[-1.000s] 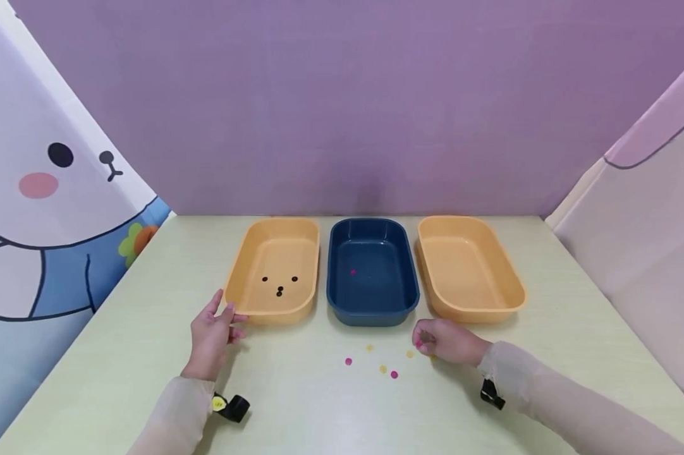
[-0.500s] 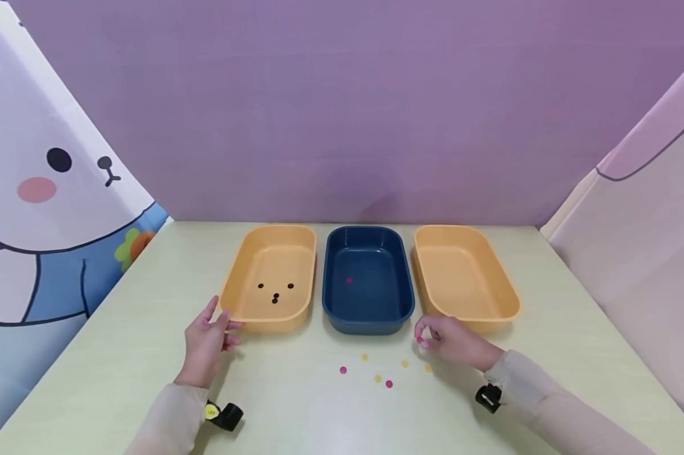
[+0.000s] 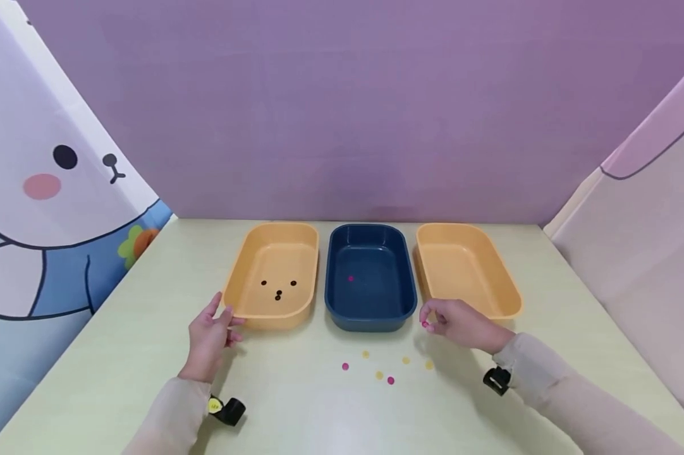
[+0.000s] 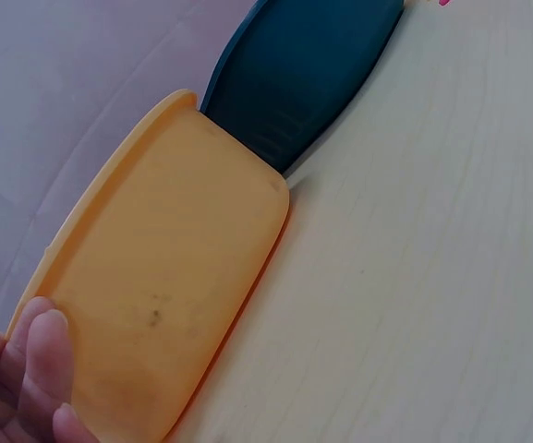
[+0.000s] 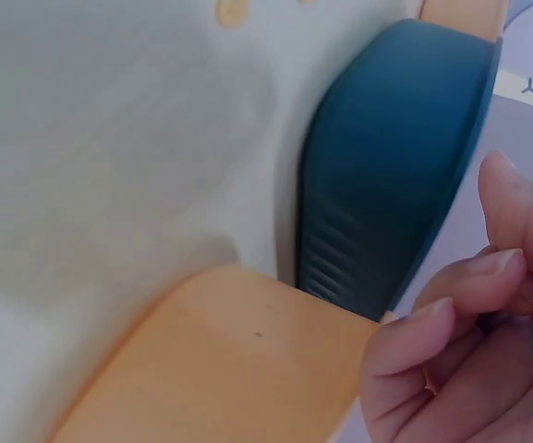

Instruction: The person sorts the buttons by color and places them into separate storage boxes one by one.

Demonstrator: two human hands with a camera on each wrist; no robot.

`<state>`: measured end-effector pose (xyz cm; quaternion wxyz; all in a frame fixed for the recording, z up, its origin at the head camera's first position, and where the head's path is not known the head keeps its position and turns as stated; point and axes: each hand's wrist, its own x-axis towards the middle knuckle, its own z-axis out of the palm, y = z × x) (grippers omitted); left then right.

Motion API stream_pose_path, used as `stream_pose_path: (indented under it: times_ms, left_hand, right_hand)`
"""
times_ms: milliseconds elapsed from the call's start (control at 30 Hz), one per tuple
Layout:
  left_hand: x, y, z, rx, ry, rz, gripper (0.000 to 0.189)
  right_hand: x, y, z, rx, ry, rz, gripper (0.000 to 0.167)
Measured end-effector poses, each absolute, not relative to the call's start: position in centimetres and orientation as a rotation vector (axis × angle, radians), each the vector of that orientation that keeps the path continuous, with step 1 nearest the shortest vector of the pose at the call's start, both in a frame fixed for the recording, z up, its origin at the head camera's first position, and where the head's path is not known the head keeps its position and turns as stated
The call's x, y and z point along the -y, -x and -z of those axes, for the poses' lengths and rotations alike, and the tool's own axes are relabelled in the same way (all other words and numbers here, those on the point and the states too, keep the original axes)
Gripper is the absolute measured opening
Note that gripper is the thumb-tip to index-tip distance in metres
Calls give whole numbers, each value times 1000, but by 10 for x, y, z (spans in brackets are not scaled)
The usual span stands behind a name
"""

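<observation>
At the near left corner of the left orange tray point(image 3: 285, 316), my left hand point(image 3: 208, 338) holds the rim, with fingertips against the outer wall in the left wrist view. My right hand point(image 3: 461, 323) is raised just in front of the right orange tray point(image 3: 515, 306). Between thumb and forefinger it pinches a small pink disc point(image 3: 425, 324); the right wrist view does not show this disc. Inside the dark blue tray point(image 3: 370, 323) lies another pink disc point(image 3: 351, 278). Several small black discs point(image 3: 264, 283) lie in the left orange tray.
Loose on the pale table point(image 3: 296, 404) in front of the blue tray are two pink discs point(image 3: 345, 366) and several yellow discs point(image 3: 406, 360). The trays stand in a row near a purple backdrop point(image 3: 365, 114). Printed cloth panels point(image 3: 63, 240) flank the table.
The right hand has lifted from near the loose discs and moved slightly away from me, carrying the pink disc. The left hand stays at the orange tray's corner. The head view shifts a little.
</observation>
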<state>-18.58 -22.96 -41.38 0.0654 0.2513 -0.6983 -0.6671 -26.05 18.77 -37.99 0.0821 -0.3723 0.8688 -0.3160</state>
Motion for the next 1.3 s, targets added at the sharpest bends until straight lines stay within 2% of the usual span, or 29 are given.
stream_pose_path:
  times_ms: [433, 900, 1300]
  left_hand:
    - [230, 188, 414, 2108, -745, 2011, 56]
    - [230, 189, 414, 2102, -782, 2012, 56]
    - [229, 189, 415, 2077, -760, 2024, 56]
  right_hand:
    - [-180, 277, 361, -2620, 1165, 902, 14]
    - [-168, 288, 358, -2618, 1007, 879, 7]
    - [-150, 295, 358, -2583, 936, 896, 9]
